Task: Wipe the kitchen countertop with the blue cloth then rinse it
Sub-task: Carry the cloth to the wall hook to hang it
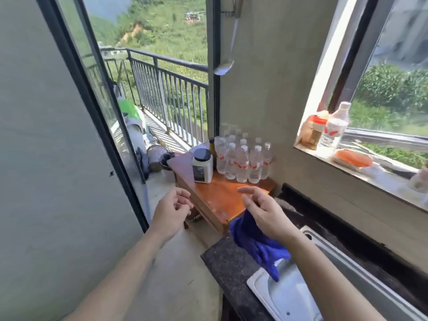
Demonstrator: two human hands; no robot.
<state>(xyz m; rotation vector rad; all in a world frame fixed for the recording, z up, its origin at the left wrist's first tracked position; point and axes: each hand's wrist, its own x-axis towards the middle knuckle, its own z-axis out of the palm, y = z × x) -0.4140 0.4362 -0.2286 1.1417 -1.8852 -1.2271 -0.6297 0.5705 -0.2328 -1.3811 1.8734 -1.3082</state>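
Your single head view, looking forward and down, close over the countertop (228,262) corner, facing the balcony railing (166,89) beyond.

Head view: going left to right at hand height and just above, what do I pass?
Left hand → white jar with black lid → pack of water bottles → right hand holding the blue cloth → orange dish on the windowsill.

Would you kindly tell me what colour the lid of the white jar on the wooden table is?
Black, on the white jar, seen in the head view.
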